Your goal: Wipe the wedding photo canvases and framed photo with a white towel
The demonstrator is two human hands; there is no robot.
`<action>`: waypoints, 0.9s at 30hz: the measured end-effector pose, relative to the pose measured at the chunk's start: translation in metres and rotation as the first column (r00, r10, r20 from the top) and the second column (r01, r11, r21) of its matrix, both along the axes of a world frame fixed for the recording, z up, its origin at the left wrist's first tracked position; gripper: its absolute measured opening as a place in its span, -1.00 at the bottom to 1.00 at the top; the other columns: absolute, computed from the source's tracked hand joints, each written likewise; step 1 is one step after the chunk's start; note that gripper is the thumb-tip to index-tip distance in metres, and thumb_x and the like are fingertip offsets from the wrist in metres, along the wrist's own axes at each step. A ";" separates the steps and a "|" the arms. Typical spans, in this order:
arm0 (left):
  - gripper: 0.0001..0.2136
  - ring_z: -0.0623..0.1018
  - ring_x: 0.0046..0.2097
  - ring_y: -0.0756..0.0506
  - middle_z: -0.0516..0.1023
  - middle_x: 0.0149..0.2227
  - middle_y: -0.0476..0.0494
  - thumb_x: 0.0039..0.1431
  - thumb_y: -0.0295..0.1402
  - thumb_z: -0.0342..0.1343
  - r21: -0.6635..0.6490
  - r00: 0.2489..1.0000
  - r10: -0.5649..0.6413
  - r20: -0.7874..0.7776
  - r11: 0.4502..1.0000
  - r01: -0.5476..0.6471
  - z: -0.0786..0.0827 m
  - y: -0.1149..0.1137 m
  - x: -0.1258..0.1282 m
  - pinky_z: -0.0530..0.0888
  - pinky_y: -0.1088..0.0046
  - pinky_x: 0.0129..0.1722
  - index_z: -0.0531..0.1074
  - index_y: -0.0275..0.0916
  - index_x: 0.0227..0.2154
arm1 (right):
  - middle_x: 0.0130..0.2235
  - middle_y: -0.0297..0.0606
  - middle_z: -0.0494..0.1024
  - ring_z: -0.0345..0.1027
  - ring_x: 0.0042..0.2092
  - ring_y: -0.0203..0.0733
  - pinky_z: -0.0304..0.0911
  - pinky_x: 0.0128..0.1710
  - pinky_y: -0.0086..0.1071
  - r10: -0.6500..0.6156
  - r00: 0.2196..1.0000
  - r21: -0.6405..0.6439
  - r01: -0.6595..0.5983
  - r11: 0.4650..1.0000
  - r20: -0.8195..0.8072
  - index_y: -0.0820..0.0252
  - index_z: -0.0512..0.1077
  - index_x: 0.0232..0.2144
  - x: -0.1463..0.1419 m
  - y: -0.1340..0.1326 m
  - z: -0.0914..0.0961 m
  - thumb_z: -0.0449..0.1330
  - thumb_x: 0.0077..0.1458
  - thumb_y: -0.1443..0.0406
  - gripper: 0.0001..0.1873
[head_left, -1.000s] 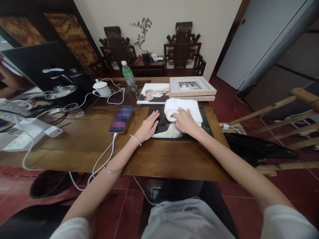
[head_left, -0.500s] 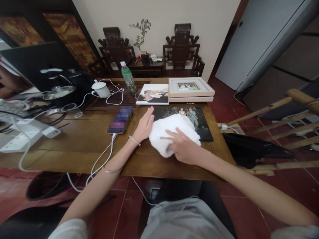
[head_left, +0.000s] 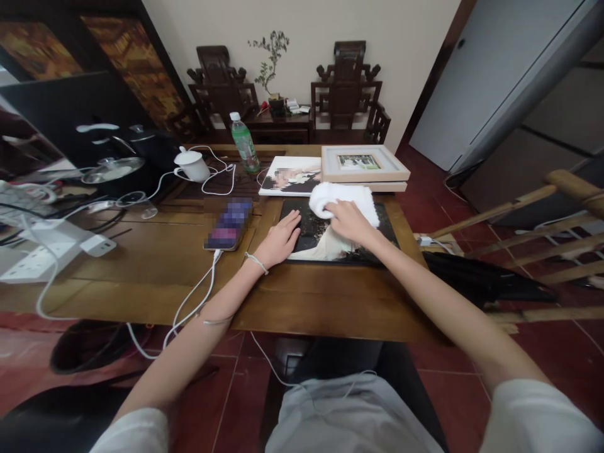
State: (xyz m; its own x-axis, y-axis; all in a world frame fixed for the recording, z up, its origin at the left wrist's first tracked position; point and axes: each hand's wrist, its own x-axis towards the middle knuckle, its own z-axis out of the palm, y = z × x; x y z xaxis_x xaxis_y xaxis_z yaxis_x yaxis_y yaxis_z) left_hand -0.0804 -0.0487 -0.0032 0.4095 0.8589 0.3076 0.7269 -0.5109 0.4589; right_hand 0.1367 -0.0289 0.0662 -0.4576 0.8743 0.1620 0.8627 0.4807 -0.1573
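Observation:
A dark photo print (head_left: 321,242) lies flat on the wooden table (head_left: 189,264). My right hand (head_left: 348,221) presses a white cloth (head_left: 344,196) onto the print's far part, fingers curled over the cloth. My left hand (head_left: 282,238) lies flat with fingers stretched on the print's left edge, holding it down. A phone (head_left: 229,224) on a white cable lies just left of that hand.
Behind the print are a second photo print (head_left: 290,175) and stacked framed pictures (head_left: 361,165). A green bottle (head_left: 244,143), a white cup (head_left: 192,167), cables and power strips (head_left: 33,258) sit to the left. Wooden chairs (head_left: 346,94) stand at the wall; a wooden rack (head_left: 557,239) at right.
My right hand slid the cloth toward me over the print's near edge, then back to its far part. My left hand shifted slightly and is flat on the left edge again.

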 end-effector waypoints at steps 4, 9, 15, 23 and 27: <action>-0.54 0.17 0.34 -0.21 0.20 0.30 -0.37 0.34 -0.29 -0.21 0.030 1.000 -0.015 0.000 0.999 0.015 0.000 0.002 -0.002 0.18 0.10 0.29 0.25 -0.42 0.19 | 0.03 -0.11 0.54 0.36 0.04 0.02 0.20 -0.01 -0.26 0.108 0.977 -0.043 -0.118 0.992 -0.184 0.22 0.46 0.01 -0.046 0.027 0.006 -0.02 -0.01 0.51 -0.47; -0.57 0.24 0.31 -0.20 0.28 0.26 -0.31 0.33 -0.32 -0.19 0.075 0.998 -0.058 0.012 0.996 0.057 0.000 0.005 -0.003 0.19 0.14 0.30 0.29 -0.37 0.17 | 0.09 -0.10 0.49 0.33 0.08 0.04 0.18 0.03 -0.24 0.109 0.972 -0.094 -0.130 0.987 -0.208 0.21 0.44 0.06 -0.064 0.032 0.007 -0.01 0.00 0.49 -0.44; -0.56 0.17 0.34 -0.19 0.21 0.30 -0.30 0.33 -0.29 -0.20 0.031 1.000 -0.015 0.019 0.999 0.014 -0.001 0.002 -0.002 0.19 0.10 0.29 0.26 -0.35 0.19 | -0.01 -0.05 0.56 0.40 -0.02 0.02 0.20 -0.04 -0.31 0.048 0.988 -0.040 -0.055 0.998 -0.147 0.28 0.52 -0.08 0.005 0.018 0.003 -0.02 -0.05 0.53 -0.49; -0.55 0.15 0.35 -0.19 0.20 0.30 -0.33 0.33 -0.29 -0.21 0.015 1.000 -0.010 0.005 1.000 0.010 0.001 0.001 -0.001 0.18 0.06 0.29 0.25 -0.36 0.20 | 0.05 0.10 0.50 0.31 0.14 0.15 0.18 0.09 0.04 -0.040 0.999 0.070 0.039 0.997 -0.001 0.33 0.51 -0.17 0.104 -0.025 -0.020 -0.04 -0.11 0.56 -0.52; -0.55 0.15 0.35 -0.17 0.19 0.31 -0.32 0.33 -0.27 -0.21 0.019 1.000 -0.009 0.015 1.000 0.009 -0.001 0.001 -0.001 0.18 0.08 0.29 0.25 -0.34 0.20 | 0.21 0.04 0.34 0.00 0.31 0.18 -0.04 0.21 0.28 0.064 0.998 0.080 -0.064 0.995 0.006 0.25 0.51 -0.31 0.107 -0.099 -0.030 -0.04 -0.13 0.58 -0.58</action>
State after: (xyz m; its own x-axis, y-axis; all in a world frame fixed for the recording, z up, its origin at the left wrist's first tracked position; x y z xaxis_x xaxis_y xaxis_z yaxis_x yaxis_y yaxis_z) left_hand -0.0815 -0.0472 -0.0043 0.4125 0.8490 0.3303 0.7153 -0.5264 0.4597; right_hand 0.2440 -0.1275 0.0365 -0.5128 0.8275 0.2286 0.8302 0.5458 -0.1135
